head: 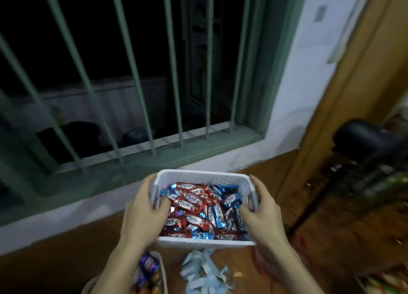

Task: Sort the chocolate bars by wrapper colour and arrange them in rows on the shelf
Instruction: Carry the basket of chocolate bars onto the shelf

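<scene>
Both hands, left (144,209) and right (262,212), grip the sides of the white basket (205,242), held up before the barred window (132,72). Red and blue chocolate bars (194,207) are heaped inside, unsorted; tilt it and they'd probably spill out.

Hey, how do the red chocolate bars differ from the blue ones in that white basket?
The red bars have red wrappers; the blue bars have blue ones. Red bars fill the left and middle of the basket; blue bars cluster toward the right. Both carry the Choco print and lie jumbled together.
</scene>
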Tool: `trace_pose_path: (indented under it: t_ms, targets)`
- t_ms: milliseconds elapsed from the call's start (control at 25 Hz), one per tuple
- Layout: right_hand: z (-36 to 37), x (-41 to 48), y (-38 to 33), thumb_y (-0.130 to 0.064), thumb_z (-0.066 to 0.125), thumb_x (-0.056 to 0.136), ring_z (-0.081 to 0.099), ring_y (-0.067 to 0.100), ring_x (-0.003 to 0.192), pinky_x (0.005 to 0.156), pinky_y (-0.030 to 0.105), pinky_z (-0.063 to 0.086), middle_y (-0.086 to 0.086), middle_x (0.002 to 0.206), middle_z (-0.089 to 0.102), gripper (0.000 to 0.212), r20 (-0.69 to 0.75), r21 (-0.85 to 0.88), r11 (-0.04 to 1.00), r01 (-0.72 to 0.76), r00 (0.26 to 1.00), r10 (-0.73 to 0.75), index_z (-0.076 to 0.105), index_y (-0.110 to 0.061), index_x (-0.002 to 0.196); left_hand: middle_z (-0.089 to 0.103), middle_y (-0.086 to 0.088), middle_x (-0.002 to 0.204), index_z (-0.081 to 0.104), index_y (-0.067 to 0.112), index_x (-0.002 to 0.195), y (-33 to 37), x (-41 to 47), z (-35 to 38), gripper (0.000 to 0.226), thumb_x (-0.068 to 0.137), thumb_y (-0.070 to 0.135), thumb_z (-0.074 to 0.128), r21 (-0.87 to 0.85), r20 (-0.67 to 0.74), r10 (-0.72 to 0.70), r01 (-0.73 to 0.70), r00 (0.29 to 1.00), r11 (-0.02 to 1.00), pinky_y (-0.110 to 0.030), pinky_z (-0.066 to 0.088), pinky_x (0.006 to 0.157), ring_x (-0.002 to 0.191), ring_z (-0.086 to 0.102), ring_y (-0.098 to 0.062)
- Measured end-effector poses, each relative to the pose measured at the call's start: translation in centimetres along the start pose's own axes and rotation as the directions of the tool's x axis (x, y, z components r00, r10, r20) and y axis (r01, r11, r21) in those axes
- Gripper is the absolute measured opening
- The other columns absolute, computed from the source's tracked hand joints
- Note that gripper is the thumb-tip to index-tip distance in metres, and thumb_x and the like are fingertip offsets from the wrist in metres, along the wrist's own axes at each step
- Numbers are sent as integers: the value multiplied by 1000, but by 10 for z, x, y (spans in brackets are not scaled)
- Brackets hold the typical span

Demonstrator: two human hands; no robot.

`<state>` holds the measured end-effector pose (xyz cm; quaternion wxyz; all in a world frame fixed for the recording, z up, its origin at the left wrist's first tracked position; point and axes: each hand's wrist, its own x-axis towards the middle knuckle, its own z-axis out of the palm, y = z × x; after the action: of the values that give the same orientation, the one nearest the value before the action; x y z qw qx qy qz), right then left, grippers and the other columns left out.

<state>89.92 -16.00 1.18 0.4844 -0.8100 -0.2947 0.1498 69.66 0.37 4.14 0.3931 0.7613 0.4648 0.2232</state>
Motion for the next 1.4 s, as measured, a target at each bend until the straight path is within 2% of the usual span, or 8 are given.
trace_pose_path:
  t_ms: [80,200,360,480,680,880,1080,1400]
  targets:
    - [-14,-11,8,-9,70,82,66,-8,89,70,15,57,-23,107,65,72,-89,8,998,-60,994,61,43,-39,142,64,13,87,26,43,148,8,13,14,60,100,26,58,25,169,81,-86,982,996,-23,55,47,62,73,-6]
    - [-40,-40,19,-16,69,85,69,3,95,76,30,62,-15,121,65,72,-238,-5,988,-152,960,147,39,-42,144,69,10,89,22,50,145,21,27,41,62,99,33,58,30,354,149,-171,923,985,-29,60,53,66,74,-6]
    - [-77,-101,33,-15,68,90,70,2,85,57,20,58,-18,112,62,70,-420,51,956,-288,862,282,36,-38,148,70,13,91,28,53,138,45,16,96,56,97,33,61,-21,525,287,-325,801,946,-29,61,53,68,73,-4]
    - [-112,-158,50,-15,68,90,71,4,79,55,26,59,-17,105,63,69,-562,120,918,-378,736,377,38,-41,146,68,15,93,32,47,140,71,-24,141,56,97,31,63,-111,647,356,-378,674,919,-24,59,53,71,73,-1]
    - [-177,-260,77,-9,68,89,72,2,78,56,35,62,-16,101,67,64,-746,279,862,-423,469,472,44,-50,133,62,19,124,31,53,138,123,-111,227,57,94,40,64,-232,723,529,-565,444,792,-34,63,77,101,68,-7]
    - [-253,-357,127,-12,70,91,74,7,84,55,38,62,-14,102,67,61,-808,446,807,-388,214,549,46,-49,133,60,15,130,29,52,141,181,-226,327,64,91,38,66,-342,755,619,-674,218,655,-38,61,86,110,63,-7]
    - [-351,-422,177,-12,69,93,73,2,87,54,33,61,-14,105,66,62,-811,483,790,-376,147,566,44,-38,143,61,13,130,29,53,142,233,-325,411,60,91,41,59,-414,791,605,-648,91,639,-39,62,82,108,66,-10]
    - [-473,-460,254,-14,68,93,74,9,88,55,34,62,-6,110,68,62,-824,519,778,-354,35,565,42,-43,142,54,9,142,29,46,148,321,-423,527,62,92,41,56,-464,788,615,-670,-14,580,-43,60,89,118,62,-15]
